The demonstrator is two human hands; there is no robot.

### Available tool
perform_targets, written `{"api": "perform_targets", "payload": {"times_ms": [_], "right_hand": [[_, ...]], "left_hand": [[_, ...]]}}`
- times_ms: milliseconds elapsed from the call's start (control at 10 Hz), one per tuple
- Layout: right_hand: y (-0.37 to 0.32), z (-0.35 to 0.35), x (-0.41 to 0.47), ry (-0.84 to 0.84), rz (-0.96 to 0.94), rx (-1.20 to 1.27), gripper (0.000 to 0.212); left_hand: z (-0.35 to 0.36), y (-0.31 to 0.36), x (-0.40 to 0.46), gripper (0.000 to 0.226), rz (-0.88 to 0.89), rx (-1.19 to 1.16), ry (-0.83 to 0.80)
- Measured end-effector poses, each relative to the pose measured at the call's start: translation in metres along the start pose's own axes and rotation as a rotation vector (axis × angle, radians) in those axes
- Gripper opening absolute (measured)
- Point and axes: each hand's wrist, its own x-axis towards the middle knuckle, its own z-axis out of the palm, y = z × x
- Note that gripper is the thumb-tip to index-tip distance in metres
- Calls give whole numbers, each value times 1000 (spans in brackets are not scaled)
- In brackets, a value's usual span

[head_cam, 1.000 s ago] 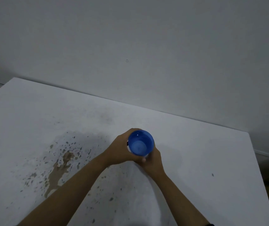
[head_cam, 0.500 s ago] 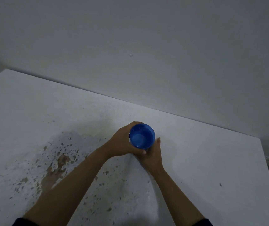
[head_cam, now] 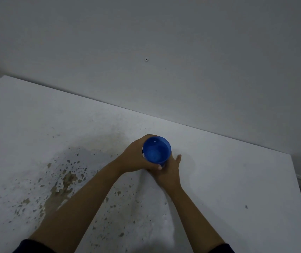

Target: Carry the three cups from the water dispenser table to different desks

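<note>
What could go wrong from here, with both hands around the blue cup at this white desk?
1. The blue cup looks filled with liquid, so a quick release or tilt could spill it.
2. The right hand seems partly beneath the cup; pulling it out could tip the cup.
3. The left hand wraps the cup's side, and fingers dragging on release might knock it over onto the desk, whose surface already looks stained and flaking.

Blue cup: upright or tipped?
Upright: the blue cup shows its round open mouth facing up, held between left hand and right hand.
</note>
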Motion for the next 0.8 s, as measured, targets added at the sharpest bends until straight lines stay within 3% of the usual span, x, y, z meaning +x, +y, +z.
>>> {"api": "perform_targets", "payload": {"times_ms": [500, 600, 700, 800], "right_hand": [[-1, -7, -3, -90, 29, 130, 61], [-4, -12, -15, -11, 94, 222, 57], [-2, -20, -35, 39, 91, 244, 63], [-1, -26, -59, 94, 130, 194, 60]], "left_hand": [[8, -10, -17, 72, -27, -82, 120], [13, -11, -33, 68, -140, -61, 183], [17, -15, -58, 87, -325, -1, 176], [24, -16, -85, 83, -396, 36, 229]]}}
